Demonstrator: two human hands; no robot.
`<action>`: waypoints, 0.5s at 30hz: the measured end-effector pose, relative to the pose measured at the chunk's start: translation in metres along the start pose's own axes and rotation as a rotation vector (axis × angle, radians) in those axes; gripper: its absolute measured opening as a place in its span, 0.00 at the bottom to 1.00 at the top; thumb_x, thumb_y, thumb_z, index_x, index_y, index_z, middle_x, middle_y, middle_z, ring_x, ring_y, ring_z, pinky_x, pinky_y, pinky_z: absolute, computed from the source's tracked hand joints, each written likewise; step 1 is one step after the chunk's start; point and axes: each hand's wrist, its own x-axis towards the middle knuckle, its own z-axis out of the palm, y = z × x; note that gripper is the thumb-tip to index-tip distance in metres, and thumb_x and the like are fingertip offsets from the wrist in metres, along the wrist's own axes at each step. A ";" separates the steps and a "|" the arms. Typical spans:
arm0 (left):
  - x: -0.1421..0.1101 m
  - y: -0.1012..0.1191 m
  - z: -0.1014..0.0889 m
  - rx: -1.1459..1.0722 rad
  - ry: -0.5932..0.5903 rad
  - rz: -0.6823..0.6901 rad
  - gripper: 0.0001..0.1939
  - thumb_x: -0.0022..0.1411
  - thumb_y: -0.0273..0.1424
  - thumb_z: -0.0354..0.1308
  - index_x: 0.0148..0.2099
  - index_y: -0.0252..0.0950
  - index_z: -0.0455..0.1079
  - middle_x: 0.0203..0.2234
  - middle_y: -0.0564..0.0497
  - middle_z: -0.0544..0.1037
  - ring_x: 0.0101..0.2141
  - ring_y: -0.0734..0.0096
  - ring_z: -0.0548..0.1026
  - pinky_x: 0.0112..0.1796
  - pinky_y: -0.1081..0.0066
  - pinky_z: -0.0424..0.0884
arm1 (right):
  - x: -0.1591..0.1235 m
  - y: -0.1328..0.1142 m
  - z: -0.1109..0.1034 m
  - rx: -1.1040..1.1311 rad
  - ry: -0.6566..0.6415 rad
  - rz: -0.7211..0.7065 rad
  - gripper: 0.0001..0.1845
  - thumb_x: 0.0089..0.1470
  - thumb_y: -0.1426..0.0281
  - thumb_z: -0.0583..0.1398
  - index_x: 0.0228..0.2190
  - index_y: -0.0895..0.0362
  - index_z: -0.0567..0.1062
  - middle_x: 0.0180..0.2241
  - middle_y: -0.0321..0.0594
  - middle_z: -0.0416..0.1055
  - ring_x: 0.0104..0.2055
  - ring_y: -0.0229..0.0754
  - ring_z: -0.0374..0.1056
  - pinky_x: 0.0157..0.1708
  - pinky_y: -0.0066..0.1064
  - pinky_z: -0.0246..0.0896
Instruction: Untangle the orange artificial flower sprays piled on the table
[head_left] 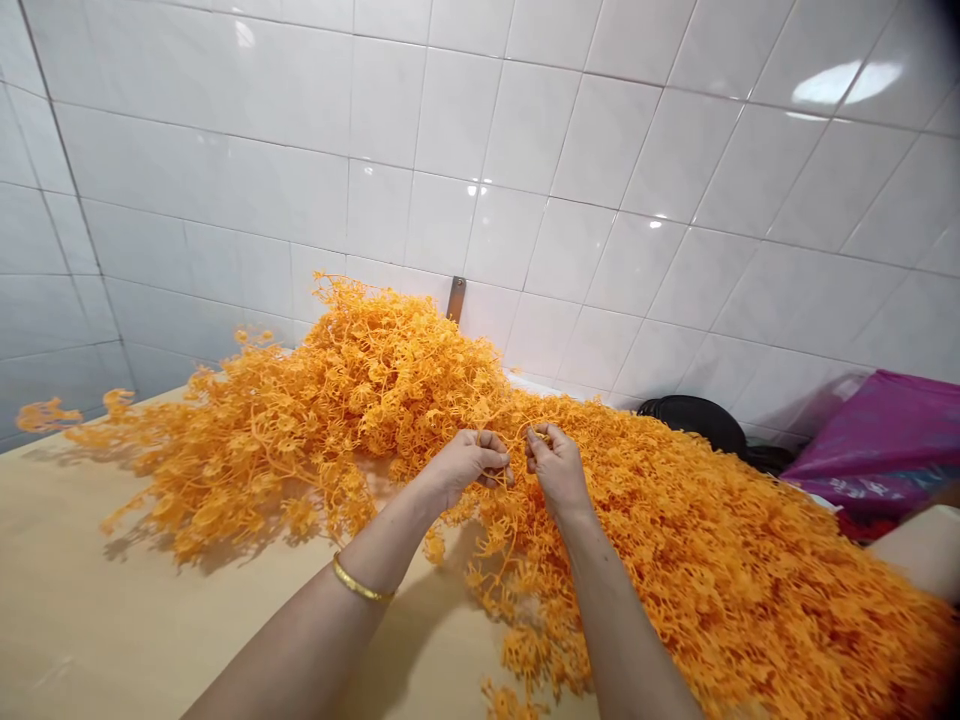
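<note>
Both of my hands are close together over a large heap of orange artificial flower sprays [405, 365]. My left hand [476, 463] is closed, its fingers pinching the thin orange stem of a spray. Just to its right, my right hand [553, 462] also has thumb and fingertips pinched on an orange stem. Whether both hold the same piece I cannot tell. Loose blossoms on thin branches [499, 560] hang below and between the hands. A gold bangle [361, 582] sits on my left wrist.
The heap spreads over a pale wooden table [67, 570] and continues densely to the right [750, 560]. Behind rises a white tiled wall [487, 120]. A dark metal strip [456, 298] leans there. Black round objects [697, 420] and a purple bag [877, 440] lie at the right back.
</note>
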 end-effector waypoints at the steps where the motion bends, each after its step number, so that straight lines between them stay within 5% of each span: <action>1: -0.001 0.000 0.000 0.003 -0.032 0.002 0.08 0.41 0.29 0.58 0.23 0.33 0.62 0.15 0.52 0.69 0.19 0.75 0.68 0.22 0.75 0.58 | 0.000 0.001 0.001 0.005 0.035 -0.011 0.14 0.42 0.59 0.56 0.20 0.56 0.60 0.18 0.30 0.53 0.19 0.31 0.47 0.18 0.25 0.45; 15: -0.008 0.016 -0.002 -0.153 -0.231 0.007 0.08 0.43 0.27 0.59 0.24 0.33 0.61 0.12 0.57 0.62 0.16 0.80 0.60 0.20 0.74 0.56 | -0.006 -0.010 0.026 0.121 0.220 0.025 0.12 0.44 0.60 0.52 0.22 0.54 0.56 0.17 0.30 0.49 0.17 0.32 0.46 0.16 0.26 0.46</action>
